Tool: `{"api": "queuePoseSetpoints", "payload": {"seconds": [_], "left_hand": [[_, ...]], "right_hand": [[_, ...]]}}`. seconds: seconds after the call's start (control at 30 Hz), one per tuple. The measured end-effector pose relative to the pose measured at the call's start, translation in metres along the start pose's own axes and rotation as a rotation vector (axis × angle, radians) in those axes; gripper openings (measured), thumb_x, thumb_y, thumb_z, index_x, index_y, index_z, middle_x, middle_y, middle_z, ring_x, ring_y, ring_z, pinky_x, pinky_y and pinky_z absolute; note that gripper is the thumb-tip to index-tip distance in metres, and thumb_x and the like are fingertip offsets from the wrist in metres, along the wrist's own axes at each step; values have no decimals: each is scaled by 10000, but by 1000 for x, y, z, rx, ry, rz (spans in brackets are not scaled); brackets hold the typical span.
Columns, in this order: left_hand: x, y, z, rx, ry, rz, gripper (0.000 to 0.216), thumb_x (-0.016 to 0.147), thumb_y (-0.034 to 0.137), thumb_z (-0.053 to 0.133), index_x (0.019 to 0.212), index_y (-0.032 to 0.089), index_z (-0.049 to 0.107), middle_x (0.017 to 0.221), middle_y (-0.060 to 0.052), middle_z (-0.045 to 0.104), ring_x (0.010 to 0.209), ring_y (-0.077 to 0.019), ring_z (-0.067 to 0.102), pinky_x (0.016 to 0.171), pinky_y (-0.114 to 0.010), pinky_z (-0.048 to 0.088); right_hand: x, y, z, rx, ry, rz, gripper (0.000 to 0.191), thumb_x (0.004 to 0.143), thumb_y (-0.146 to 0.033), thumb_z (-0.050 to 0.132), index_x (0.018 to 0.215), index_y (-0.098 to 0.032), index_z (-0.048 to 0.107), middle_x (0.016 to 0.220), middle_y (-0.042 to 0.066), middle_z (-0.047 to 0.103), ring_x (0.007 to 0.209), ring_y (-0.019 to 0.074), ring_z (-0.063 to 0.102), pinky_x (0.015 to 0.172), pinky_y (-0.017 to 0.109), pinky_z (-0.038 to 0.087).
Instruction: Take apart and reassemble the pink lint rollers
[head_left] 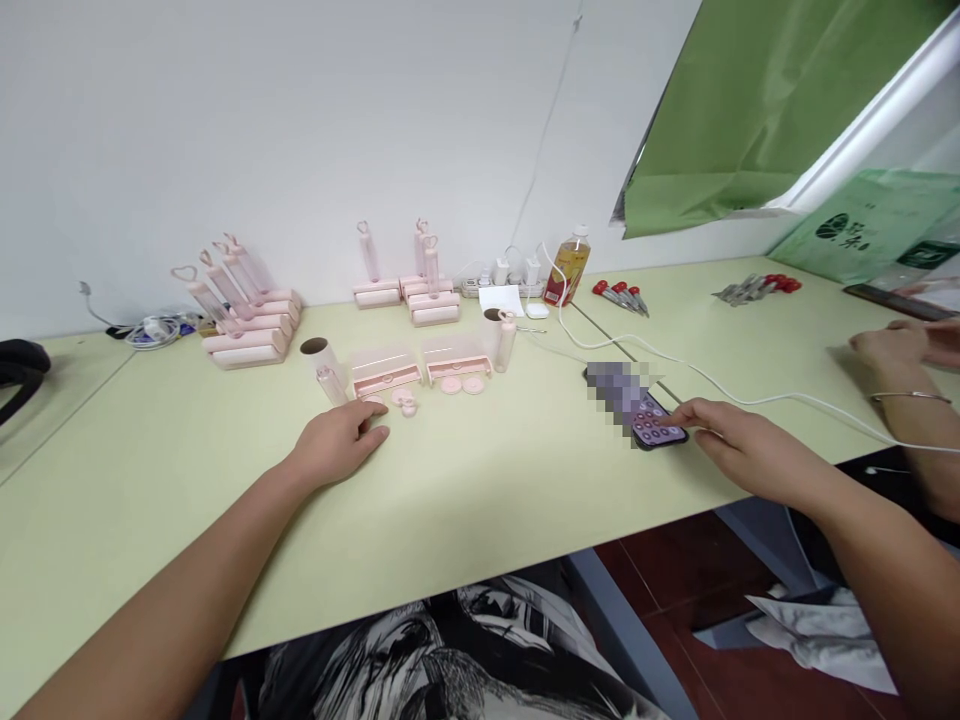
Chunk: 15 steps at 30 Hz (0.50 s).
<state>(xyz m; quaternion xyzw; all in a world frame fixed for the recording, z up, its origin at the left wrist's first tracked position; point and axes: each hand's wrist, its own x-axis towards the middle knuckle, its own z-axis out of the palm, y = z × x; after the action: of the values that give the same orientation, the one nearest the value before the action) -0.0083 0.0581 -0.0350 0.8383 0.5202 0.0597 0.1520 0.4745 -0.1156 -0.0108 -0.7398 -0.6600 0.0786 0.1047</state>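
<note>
green table (487, 490): left hand (341, 442) rests flat, empty; right hand (739, 447), open, touches phone (658, 424).

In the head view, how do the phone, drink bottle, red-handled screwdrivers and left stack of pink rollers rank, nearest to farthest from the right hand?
1. Phone, touched by the right hand.
2. Red-handled screwdrivers, behind it, toward the wall.
3. Drink bottle, farther back-left.
4. Stack of pink rollers, far left.
</note>
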Motion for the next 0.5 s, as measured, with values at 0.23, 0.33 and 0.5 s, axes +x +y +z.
{"api": "queuePoseSetpoints", "payload": {"seconds": [0.23, 0.33, 0.5], "left_hand": [[0, 0, 0, 2, 5, 4, 473, 857, 526, 413, 1191, 252, 606, 872, -16, 677, 757, -208, 616, 633, -305, 424], [0, 0, 0, -2, 3, 4, 482, 857, 533, 409, 1193, 249, 605, 871, -19, 678, 760, -211, 618, 632, -308, 427], [0, -1, 0, -5, 7, 6, 483, 856, 529, 411, 1199, 249, 605, 872, -19, 682, 767, -211, 619, 643, -312, 435]], "right_hand": [[2, 1, 1, -1, 24, 0, 237, 781, -199, 443, 970, -231, 582, 1052, 90, 674, 1019, 289, 610, 864, 398, 468], [2, -1, 2, 8, 16, -1, 232, 791, -209, 441, 973, -230, 584, 1044, 93, 672, 1014, 288, 611, 853, 390, 472], [3, -1, 3, 2, 19, 0, 229, 797, -208, 444, 978, -226, 582, 1051, 97, 666, 1015, 285, 604, 856, 391, 471]]}}
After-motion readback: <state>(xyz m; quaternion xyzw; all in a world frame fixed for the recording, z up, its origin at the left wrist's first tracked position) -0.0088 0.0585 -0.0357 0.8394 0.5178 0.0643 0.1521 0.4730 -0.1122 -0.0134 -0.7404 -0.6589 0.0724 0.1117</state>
